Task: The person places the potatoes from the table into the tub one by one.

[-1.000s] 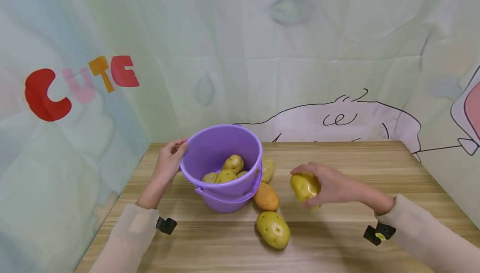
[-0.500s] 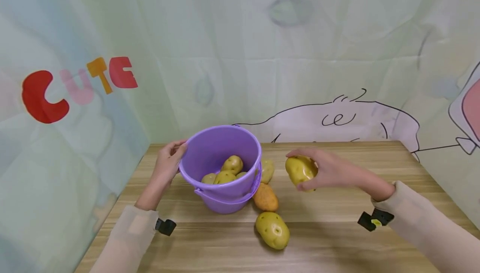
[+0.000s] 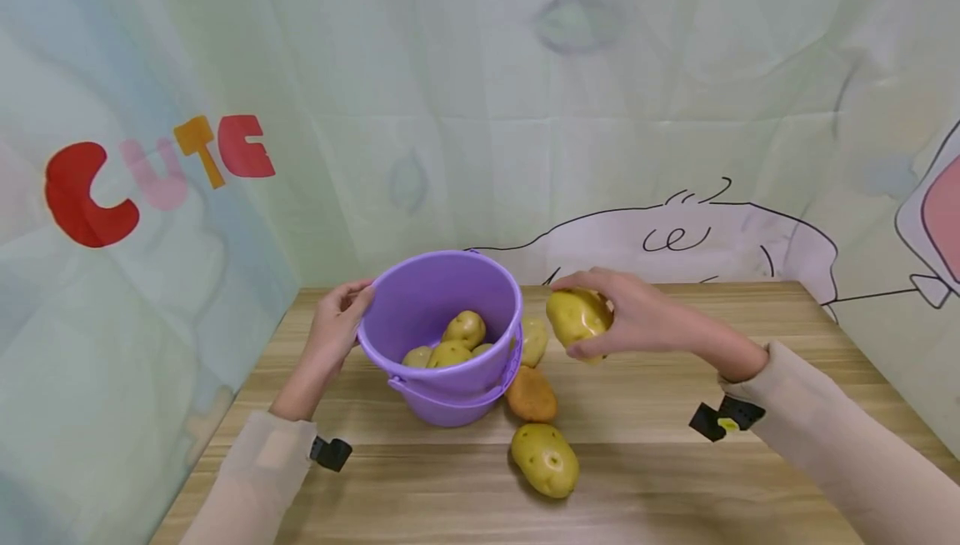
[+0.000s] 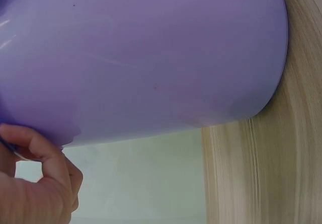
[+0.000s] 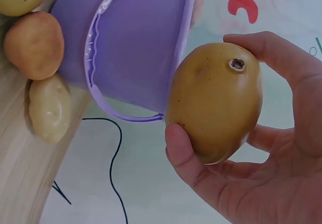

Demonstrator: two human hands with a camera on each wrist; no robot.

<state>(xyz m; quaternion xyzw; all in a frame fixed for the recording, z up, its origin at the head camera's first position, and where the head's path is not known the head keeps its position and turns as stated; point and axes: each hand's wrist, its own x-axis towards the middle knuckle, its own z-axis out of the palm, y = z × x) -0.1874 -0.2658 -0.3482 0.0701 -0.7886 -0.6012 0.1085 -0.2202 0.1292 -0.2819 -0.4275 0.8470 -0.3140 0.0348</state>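
My left hand (image 3: 336,322) grips the left rim of a purple bucket (image 3: 450,407), thumb at the lip. The bucket stands on the wooden table, and several yellow potatoes (image 3: 450,353) lie inside it. To the bucket's right, my right hand (image 3: 645,316) holds another yellow potato (image 3: 576,314) above the table, level with the rim. In the right wrist view this potato (image 5: 214,103) shows a dark round scar, with thumb and fingers around its sides. The left wrist view shows the bucket's outer wall (image 4: 166,58) and my curled left fingers.
Beside the bucket's right side lie a pale potato (image 3: 535,342), an orange-brown one (image 3: 532,395) and a larger yellow potato (image 3: 546,460) nearer the front. The bucket's purple handle (image 3: 513,366) hangs down its near right side. A printed curtain (image 3: 450,112) hangs behind the table (image 3: 675,462).
My right hand has risen and moved left with the potato, closer to the bucket. The left hand and bucket have stayed in place.
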